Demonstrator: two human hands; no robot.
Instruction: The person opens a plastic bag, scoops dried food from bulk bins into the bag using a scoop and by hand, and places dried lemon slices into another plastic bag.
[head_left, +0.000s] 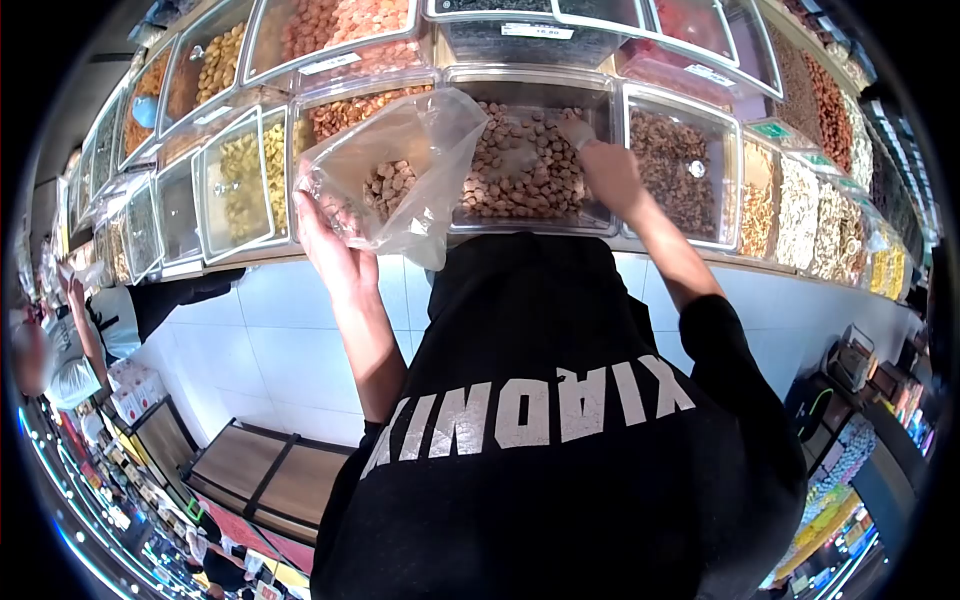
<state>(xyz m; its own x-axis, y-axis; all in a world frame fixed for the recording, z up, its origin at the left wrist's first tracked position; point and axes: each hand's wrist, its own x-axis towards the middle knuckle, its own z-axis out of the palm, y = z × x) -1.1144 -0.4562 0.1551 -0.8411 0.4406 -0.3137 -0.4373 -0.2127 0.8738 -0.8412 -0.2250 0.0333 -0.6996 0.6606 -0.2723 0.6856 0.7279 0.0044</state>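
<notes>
Left hand (338, 262) — bag (420, 150) | right hand (608, 172) — bin (545, 90) | label (537, 32): "16.80" | shirt (560, 510): "XIAO…"

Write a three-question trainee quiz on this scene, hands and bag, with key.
1. Which hand holds the plastic bag? A) left B) right C) neither
2. True or false: the plastic bag is empty.
3. Where is the right hand?

Key:
1. A, the left hand.
2. False; brown pieces show inside.
3. Reaching over a bin of similar brown pieces; whether it touches them is unclear.
</notes>
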